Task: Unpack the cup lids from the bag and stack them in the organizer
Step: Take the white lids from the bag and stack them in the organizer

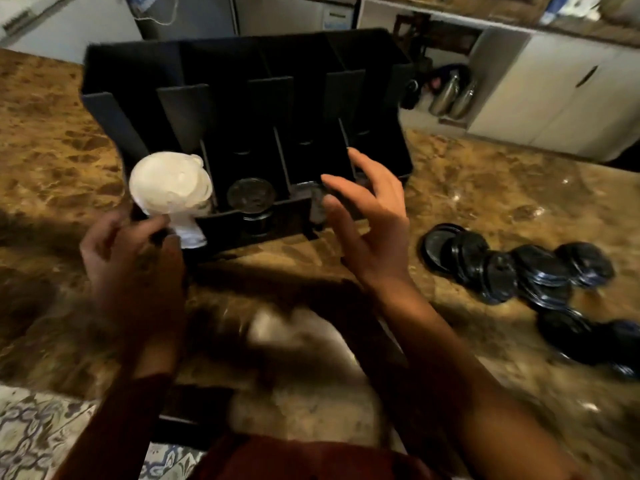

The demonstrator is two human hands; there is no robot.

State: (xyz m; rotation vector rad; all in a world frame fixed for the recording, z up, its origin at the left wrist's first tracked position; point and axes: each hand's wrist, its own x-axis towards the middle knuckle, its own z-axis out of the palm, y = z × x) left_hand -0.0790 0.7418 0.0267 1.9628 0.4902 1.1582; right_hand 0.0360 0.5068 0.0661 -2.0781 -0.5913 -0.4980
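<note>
My left hand (pixel 131 251) pinches light, flimsy white lids (pixel 170 183) by their rims at the organizer (pixel 242 109)'s left compartment; right hand (pixel 363 216) spread.

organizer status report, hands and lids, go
Left hand at organizer front by white lids, grip unclear. Right hand open, empty, before third slot. Loose black lids on counter, right. Nothing blocking.

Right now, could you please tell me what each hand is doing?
Left hand: holds the white lids.
Right hand: open, fingers spread, holding nothing.
</note>
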